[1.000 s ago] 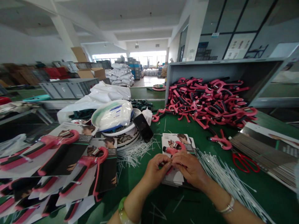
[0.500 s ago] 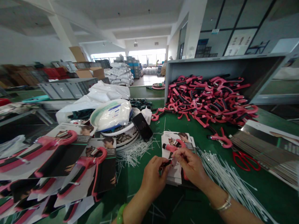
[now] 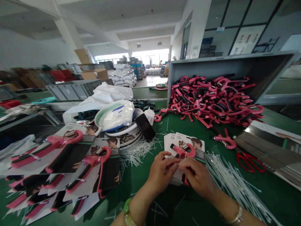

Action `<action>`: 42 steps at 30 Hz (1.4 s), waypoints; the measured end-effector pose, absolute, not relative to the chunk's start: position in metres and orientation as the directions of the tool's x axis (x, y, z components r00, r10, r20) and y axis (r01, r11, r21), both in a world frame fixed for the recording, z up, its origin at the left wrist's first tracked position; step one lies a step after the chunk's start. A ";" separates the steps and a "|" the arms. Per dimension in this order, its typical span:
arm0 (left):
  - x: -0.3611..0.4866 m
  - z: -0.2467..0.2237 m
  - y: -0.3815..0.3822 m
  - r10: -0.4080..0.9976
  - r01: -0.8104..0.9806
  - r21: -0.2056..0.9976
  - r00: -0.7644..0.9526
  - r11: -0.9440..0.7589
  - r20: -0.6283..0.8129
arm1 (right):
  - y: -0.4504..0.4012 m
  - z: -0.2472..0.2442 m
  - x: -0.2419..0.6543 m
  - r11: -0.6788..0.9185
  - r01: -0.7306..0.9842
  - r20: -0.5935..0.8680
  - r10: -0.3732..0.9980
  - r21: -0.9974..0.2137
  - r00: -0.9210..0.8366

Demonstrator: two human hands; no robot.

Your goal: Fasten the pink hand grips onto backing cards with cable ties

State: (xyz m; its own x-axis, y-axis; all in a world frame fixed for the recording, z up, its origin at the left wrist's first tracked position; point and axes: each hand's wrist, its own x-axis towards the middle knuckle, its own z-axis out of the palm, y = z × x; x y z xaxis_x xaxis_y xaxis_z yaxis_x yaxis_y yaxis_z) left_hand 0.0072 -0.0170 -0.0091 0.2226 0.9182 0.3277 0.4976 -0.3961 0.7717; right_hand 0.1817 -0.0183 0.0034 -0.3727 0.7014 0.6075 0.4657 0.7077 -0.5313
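Observation:
A pink and black hand grip strengthener [image 3: 188, 152] lies on a printed backing card [image 3: 199, 145] atop a small stack of cards. My left hand [image 3: 162, 172] is closed at the strengthener's handle, thumb and forefinger pinched together. My right hand [image 3: 199, 177] pinches against the left fingertips, over the card's lower part. A thin white strip, apparently a cable tie, is between them, mostly hidden by the fingers. Loose white cable ties [image 3: 231, 182] lie right of my right hand. Beyond them are red-handled scissors [image 3: 250, 161].
Carded strengtheners [image 3: 94, 160] are piled at left. A tipped grey crate [image 3: 258, 58] spills many loose strengtheners [image 3: 207, 97]. A phone [image 3: 145, 127] leans on round trays [image 3: 127, 141] beside more ties [image 3: 135, 153]. Stacked cards [image 3: 270, 150] lie at right.
My hands have come closer together, fingertips now meeting. The strengthener and its card shifted slightly right, showing more of them. The view has moved slightly.

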 end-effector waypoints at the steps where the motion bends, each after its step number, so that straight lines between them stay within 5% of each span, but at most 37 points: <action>1: 0.008 -0.009 -0.014 0.900 0.482 0.760 0.263 -0.435 0.348 | -0.018 0.003 0.182 0.685 0.457 0.593 0.725 -0.567 -0.351; 9: 0.008 -0.002 -0.008 0.912 0.599 0.687 0.296 -0.410 0.286 | -0.016 0.001 0.185 0.552 0.363 0.484 0.833 -0.750 -0.267; 17: -0.003 -0.006 -0.012 0.930 0.435 0.829 0.264 -0.352 0.256 | -0.018 -0.001 0.196 0.583 0.304 0.517 0.811 -0.753 -0.274; 27: 0.031 -0.020 -0.015 0.982 0.497 0.852 -0.002 -0.164 0.191 | -0.019 0.004 0.192 0.669 0.388 0.575 0.744 -0.634 -0.342; 35: 0.028 -0.024 -0.018 0.994 0.510 0.857 -0.034 -0.075 0.107 | -0.049 -0.006 0.181 0.747 0.599 0.681 0.599 -0.288 -0.421; 42: 0.029 -0.022 -0.022 0.991 0.539 0.838 -0.039 -0.085 0.126 | -0.046 0.003 0.187 0.651 0.613 0.396 0.759 -0.447 -0.517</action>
State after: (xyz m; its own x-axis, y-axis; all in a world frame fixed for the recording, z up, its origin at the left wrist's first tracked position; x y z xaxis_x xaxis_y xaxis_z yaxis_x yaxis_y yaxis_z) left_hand 0.0291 -0.0224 -0.0219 -0.0387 0.9913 0.1260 0.5386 -0.0855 0.8382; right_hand 0.1871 -0.0455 0.0033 -0.5169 0.7587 0.3964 0.6134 0.6513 -0.4468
